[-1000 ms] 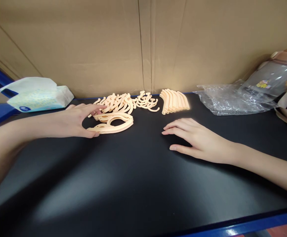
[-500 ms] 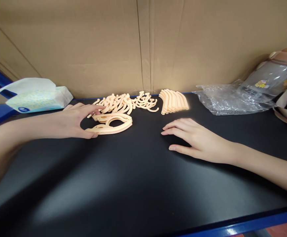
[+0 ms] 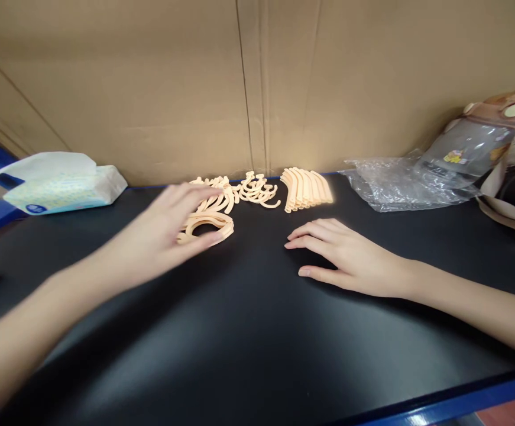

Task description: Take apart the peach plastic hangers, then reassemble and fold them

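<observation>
My left hand (image 3: pixel 164 228) is over the left side of a small stack of folded peach plastic hangers (image 3: pixel 227 223), hiding part of it. Its thumb and fingers are spread apart and slightly blurred; nothing shows between them. Behind the fingers lies a loose pile of curved peach arm pieces (image 3: pixel 229 198), partly covered by the hand. Small peach hooks (image 3: pixel 257 188) are heaped to its right. Farther right, curved peach hanger arms (image 3: pixel 307 189) lie side by side in a neat row. My right hand (image 3: pixel 339 254) rests on the black tabletop in front of that row, fingers apart, holding nothing.
A tissue pack (image 3: pixel 64 183) sits at the back left. At the back right are a crumpled clear plastic bag (image 3: pixel 394 183) and a bottle with a brown lid and strap (image 3: pixel 472 142). A cardboard wall (image 3: pixel 172 89) rises behind the black table (image 3: pixel 239 343).
My left hand has moved right, from the stack's left end to over it. My right hand stays in place, while the view has shifted slightly.
</observation>
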Demonstrator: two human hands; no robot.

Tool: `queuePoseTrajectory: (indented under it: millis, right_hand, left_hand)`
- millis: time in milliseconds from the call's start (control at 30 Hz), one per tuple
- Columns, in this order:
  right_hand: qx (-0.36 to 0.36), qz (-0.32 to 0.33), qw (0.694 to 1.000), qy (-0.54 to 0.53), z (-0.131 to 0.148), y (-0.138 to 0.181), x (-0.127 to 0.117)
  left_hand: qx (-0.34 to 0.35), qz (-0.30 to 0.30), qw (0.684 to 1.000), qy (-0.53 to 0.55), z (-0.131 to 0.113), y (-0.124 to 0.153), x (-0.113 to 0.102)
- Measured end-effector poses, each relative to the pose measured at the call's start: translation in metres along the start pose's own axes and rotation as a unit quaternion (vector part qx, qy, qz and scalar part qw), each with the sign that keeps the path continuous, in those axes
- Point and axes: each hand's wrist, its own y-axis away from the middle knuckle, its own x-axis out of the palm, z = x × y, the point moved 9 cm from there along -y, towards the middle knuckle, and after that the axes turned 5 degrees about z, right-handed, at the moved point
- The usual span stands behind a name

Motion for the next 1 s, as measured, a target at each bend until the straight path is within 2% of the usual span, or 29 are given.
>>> queuePoseTrajectory:
  millis: [33, 100, 200, 300, 400, 467, 533, 633, 800, 867, 1000]
  right_hand:
    - [0.0, -0.001, 1.0, 0.001, 0.0, 0.0, 0.0]
    - [0.0, -0.002, 1.0, 0.004, 0.0, 0.0, 0.0]
    - [-0.001, -0.003, 1.0, -0.003, 0.0, -0.001, 0.0]
    - [-0.005, -0.02, 0.999, -0.026, 0.0, -0.002, -0.006]
    - [-0.007, -0.101, 0.995, -0.008, -0.004, 0.001, -0.029]
    - [0.032, -0.17, 0.983, 0.059, -0.015, 0.004, -0.049]
    - [0.106, -0.201, 0.962, 0.154, -0.036, 0.006, -0.064]
    - [0.202, -0.159, 0.93, 0.262, -0.077, -0.001, -0.069]
    - [0.351, -0.063, 0.906, 0.226, -0.15, -0.015, -0.065]
    - [0.389, -0.032, 0.895, 0.218, -0.167, -0.021, -0.061]
    - [0.403, -0.004, 0.891, 0.209, -0.18, -0.035, -0.051]
  left_hand:
    - [0.043, -0.009, 0.999, 0.017, -0.018, 0.001, 0.005]
    - [0.075, 0.028, 0.996, 0.033, -0.041, 0.004, 0.027]
    - [0.11, 0.084, 0.989, 0.053, -0.058, 0.011, 0.052]
    - [0.12, 0.116, 0.984, 0.059, -0.06, 0.013, 0.064]
    - [0.119, 0.122, 0.984, 0.055, -0.057, 0.011, 0.065]
    - [0.123, 0.116, 0.984, 0.054, -0.057, 0.011, 0.064]
    - [0.126, 0.108, 0.985, 0.053, -0.057, 0.012, 0.062]
    - [0.13, 0.098, 0.985, 0.052, -0.058, 0.014, 0.061]
    - [0.133, 0.095, 0.985, 0.056, -0.057, 0.013, 0.061]
    - [0.133, 0.095, 0.985, 0.057, -0.057, 0.012, 0.06]
    - [0.134, 0.102, 0.985, 0.05, -0.057, 0.012, 0.06]
